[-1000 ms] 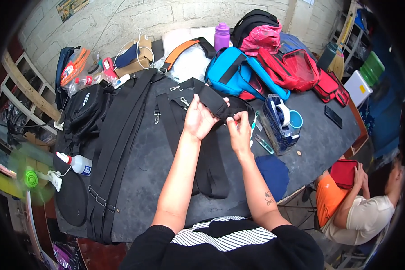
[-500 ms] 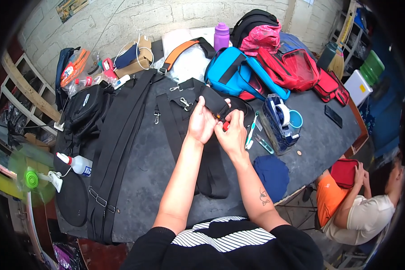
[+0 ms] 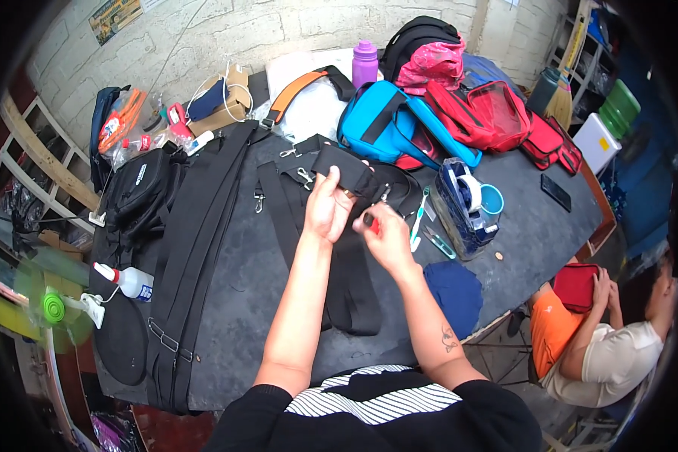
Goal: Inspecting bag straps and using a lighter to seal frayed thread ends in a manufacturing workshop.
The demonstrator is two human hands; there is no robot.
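Observation:
My left hand (image 3: 327, 209) is closed around a black webbing strap (image 3: 346, 175), its wide folded part lying across the fingers. Just right of it, my right hand (image 3: 386, 237) grips a small red lighter (image 3: 370, 223) and stands a little apart from the strap. More black webbing hangs below my hands and trails over the dark table (image 3: 237, 301). Metal snap hooks (image 3: 304, 178) lie on the straps to the left of my left hand. A toothbrush (image 3: 420, 218) and small teal thread snips (image 3: 439, 242) lie to the right of my right hand.
Long black straps (image 3: 203, 248) run down the table's left side, near a white spray bottle (image 3: 133, 282). A tape dispenser (image 3: 467, 215), a blue cloth (image 3: 453, 296) and a phone (image 3: 556, 193) lie right. Bags (image 3: 384, 120) line the back. A person (image 3: 610, 354) sits at right.
My right hand has drawn the lighter back from the strap, and the small orange glow by the strap's end is gone. My left hand has shifted slightly left with the strap.

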